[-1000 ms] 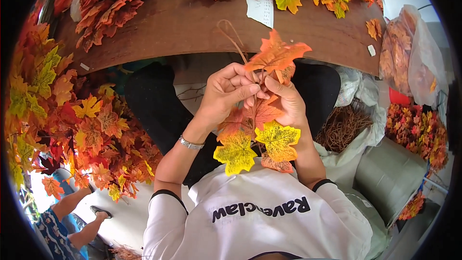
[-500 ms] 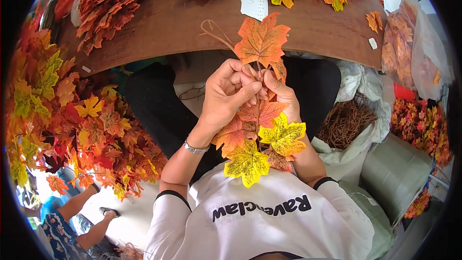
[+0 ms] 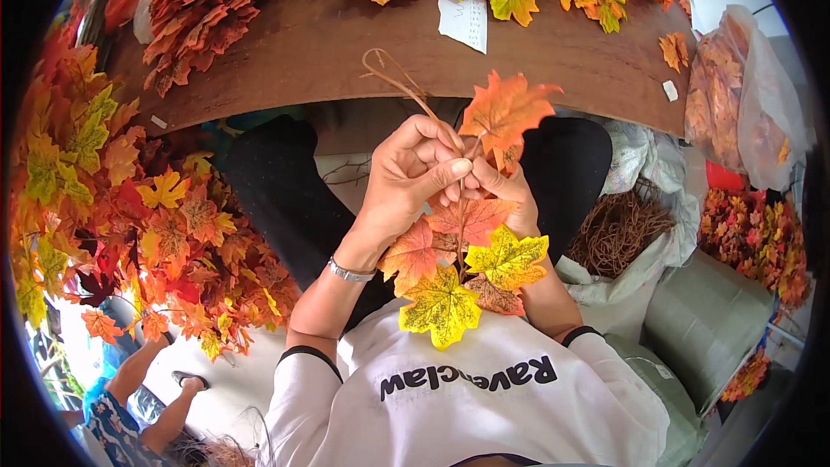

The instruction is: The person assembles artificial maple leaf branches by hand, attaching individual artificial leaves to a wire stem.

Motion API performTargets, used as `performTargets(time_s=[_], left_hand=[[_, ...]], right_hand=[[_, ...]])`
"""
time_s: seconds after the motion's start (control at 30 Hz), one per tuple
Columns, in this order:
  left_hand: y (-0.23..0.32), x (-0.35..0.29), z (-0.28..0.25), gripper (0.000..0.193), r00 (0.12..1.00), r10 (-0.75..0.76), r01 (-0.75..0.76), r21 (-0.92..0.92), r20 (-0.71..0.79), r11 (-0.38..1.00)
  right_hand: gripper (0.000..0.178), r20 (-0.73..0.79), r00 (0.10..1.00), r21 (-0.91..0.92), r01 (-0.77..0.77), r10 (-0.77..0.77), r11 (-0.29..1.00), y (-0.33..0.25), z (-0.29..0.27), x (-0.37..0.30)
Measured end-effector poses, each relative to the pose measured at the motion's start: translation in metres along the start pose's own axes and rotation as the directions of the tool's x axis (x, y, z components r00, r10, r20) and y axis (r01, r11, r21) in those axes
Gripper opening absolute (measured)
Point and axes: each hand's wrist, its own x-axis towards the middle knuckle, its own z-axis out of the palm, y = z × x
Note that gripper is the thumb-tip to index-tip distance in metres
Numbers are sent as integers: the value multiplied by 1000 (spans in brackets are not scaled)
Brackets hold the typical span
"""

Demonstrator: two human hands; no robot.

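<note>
Head view: left hand [image 3: 402,175], fingertips pinched together, gripped a looped brown stem [image 3: 408,90]; an orange-and-yellow leaf spray [image 3: 472,217] hung before the bench's [image 3: 346,56] near edge; right hand [image 3: 512,193], fingers curled closed, held the spray.

Left hand [image 3: 402,177] pinches thin brown stem [image 3: 393,79] with looped upper end. Right hand [image 3: 510,195], fingers close against left's, holds multicoloured leaf spray [image 3: 471,218]: orange maple-shaped leaf [image 3: 506,112] on top, two dark-speckled yellow leaves [image 3: 441,307] below. Brown wood-look table [image 3: 328,43]: stacked red-orange leaves [image 3: 199,17] near left edge, white paper slip [image 3: 462,22] around middle, small orange leaf [image 3: 673,51] near right edge. Just off right edge, translucent plastic bag [image 3: 761,95] of orange leaves. By near right corner, tangled brown twigs [image 3: 618,229] in pale sack [image 3: 681,225].
</note>
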Motion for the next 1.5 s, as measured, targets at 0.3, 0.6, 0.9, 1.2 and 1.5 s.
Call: performTargets(time_s=[0.3,0.6,0.9,1.2,1.5], left_hand=[[1,5,-20,20,964,252,-258,510,82,820],[0,10,-21,4,995,84,-71,-224,51,972],[31,31,-28,13,953,249,-255,17,170,967],[5,32,-43,8,937,-80,65,54,340,996],[7,34,-54,9,949,-128,123,36,287,992]], right_hand=[[25,-84,994,-232,55,-76,971,3,-2,4],[34,164,966,158,-227,201,961,13,-11,8],[19,78,997,-803,72,-16,591,-82,-45,58],[15,36,842,-916,243,-538,320,-171,-82,181],[20,-15,702,-918,272,-712,287,-147,-83,210]])
